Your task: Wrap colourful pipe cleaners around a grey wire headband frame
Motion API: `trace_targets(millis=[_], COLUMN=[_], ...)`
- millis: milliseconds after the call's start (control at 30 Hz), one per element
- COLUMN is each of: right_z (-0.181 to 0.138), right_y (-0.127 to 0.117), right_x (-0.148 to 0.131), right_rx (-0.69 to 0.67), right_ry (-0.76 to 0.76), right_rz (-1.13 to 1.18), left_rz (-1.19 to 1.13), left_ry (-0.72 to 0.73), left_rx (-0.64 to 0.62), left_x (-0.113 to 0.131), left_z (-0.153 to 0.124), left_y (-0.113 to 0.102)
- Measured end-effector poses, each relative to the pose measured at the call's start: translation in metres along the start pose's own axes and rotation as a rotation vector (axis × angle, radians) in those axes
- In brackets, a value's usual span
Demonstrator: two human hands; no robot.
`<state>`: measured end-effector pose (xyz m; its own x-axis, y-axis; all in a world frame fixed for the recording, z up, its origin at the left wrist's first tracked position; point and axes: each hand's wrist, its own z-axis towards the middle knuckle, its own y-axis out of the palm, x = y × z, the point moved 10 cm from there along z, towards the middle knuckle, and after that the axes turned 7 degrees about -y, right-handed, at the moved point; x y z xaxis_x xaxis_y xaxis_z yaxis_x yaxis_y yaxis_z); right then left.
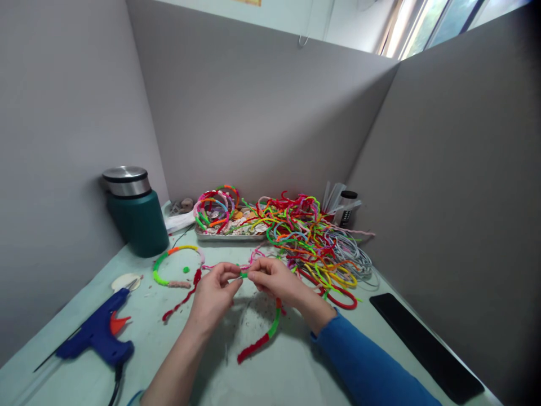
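Long blue right sleeve (372,369)

Two hands (213,296) (276,279) — one glue gun (95,332), one flask (135,211)

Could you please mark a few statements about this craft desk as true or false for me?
1. The left hand and right hand both pinch a green pipe cleaner. True.
2. The glue gun is red. False: it is blue with an orange trigger.
3. The flask stands with its lid on. True.
4. The right forearm is bare. False: it wears a blue sleeve.
5. The pipe cleaner pile lies left of the tray. False: it lies to its right.
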<state>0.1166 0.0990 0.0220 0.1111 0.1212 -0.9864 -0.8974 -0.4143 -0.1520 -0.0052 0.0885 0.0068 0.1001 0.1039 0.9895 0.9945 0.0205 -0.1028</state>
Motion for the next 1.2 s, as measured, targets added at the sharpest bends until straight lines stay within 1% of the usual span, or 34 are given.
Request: trace_targets(millis=[233,333,400,500,567,633,667,800,1000,1200], right_z=[-0.001,0.0,0.0,0.0,0.0,0.001,0.001,0.0,-0.001,-0.002], right_y=[0.001,0.001,0.0,-0.001,-0.002,-0.001,-0.001,0.001,0.003,0.004], right_x=[0.006,0.006,0.007,0.008,0.01,0.01,0.011,0.014,0.008,0.004], right_rx=[0.004,0.008,0.007,0.007,0.002,-0.004,-0.007,-0.01,-0.025,-0.033], right_ry=[0.048,0.055,0.055,0.047,0.033,0.019,0.018,0.041,0.028,0.035], right_rz=[0.026,0.036,0.035,0.013,-0.011,-0.03,-0.03,0.006,0.065,0.107], left_rz=[0.008,-0.025,-0.032,0.036,0.062,0.031,0.007,-0.056,-0.125,-0.111], left_ry=[0.062,0.016,-0.032,-0.097,-0.121,-0.123,-0.119,-0.126,-0.096,-0.038], left_rx=[0.0,-0.029,-0.024,-0.015,-0.074,-0.136,-0.147,-0.092,-0.038,-0.049], left_x=[0.007,0.001,-0.006,-0.017,-0.02,-0.018,-0.016,-0.01,-0.005,0.002], left_z=[-0.002,0.0,0.002,0.004,0.004,0.002,0.002,0.0,-0.001,0.0], left_y=[0.001,0.004,0.004,0.003,0.008,0.013,0.014,0.009,0.004,0.003])
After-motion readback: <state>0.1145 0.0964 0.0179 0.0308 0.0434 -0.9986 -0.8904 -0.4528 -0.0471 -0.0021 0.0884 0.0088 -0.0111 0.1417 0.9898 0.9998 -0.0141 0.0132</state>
